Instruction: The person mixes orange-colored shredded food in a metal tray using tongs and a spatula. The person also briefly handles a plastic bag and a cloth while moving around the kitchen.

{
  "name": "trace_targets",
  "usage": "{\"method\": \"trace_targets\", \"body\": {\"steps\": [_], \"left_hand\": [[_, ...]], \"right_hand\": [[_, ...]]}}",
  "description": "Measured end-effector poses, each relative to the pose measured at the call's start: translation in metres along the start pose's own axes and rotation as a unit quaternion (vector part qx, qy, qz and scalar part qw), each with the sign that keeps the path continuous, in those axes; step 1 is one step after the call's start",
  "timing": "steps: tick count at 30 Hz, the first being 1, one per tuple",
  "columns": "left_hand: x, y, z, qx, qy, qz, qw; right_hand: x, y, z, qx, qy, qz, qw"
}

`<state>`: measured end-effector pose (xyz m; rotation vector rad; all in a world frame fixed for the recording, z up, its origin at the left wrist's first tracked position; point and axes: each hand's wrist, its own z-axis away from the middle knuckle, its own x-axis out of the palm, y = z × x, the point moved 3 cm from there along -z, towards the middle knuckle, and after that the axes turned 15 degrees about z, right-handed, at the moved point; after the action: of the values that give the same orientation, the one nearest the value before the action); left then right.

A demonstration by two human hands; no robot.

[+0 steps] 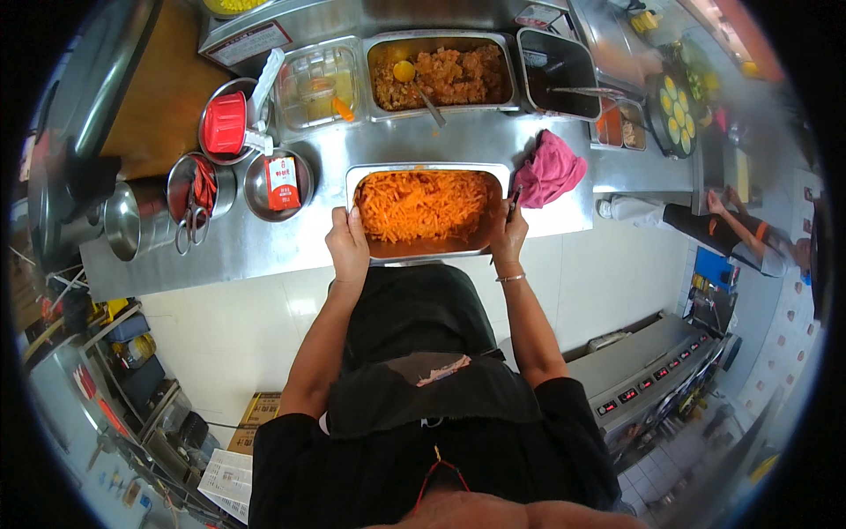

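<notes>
A rectangular stainless steel pan point(429, 250) filled with shredded carrot point(423, 203) is right in front of me, at the near edge of the steel counter point(317, 241). My left hand point(348, 243) grips its left side, thumb up by the rim. On the opposite side my right hand point(509, 237) holds the pan's right end. A thin dark tool point(515, 200) also sticks out of that hand; its kind is unclear. Just beyond my right hand lies a crumpled pink cloth point(550, 170).
Behind stand a pan of chunky brown food point(462, 73) with a ladle, a clear tub point(317, 82) and a dark deep pan point(558, 73). Steel bowls hold a red packet point(283, 183), scissors point(192, 225) and a red scoop point(225, 122). Another person point(727, 231) works at the right.
</notes>
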<state>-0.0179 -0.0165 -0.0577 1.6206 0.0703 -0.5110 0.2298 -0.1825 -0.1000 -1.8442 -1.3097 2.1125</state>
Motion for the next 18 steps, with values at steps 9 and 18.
{"method": "trace_targets", "body": {"steps": [9, 18], "left_hand": [[-0.016, -0.025, 0.008, -0.072, 0.035, 0.035, 0.996], [-0.021, 0.001, 0.005, -0.013, 0.023, 0.003, 1.0]], "right_hand": [[-0.004, -0.032, -0.001, -0.067, 0.002, 0.016, 0.998], [-0.007, -0.025, 0.005, 0.0, -0.012, -0.035, 0.999]]}}
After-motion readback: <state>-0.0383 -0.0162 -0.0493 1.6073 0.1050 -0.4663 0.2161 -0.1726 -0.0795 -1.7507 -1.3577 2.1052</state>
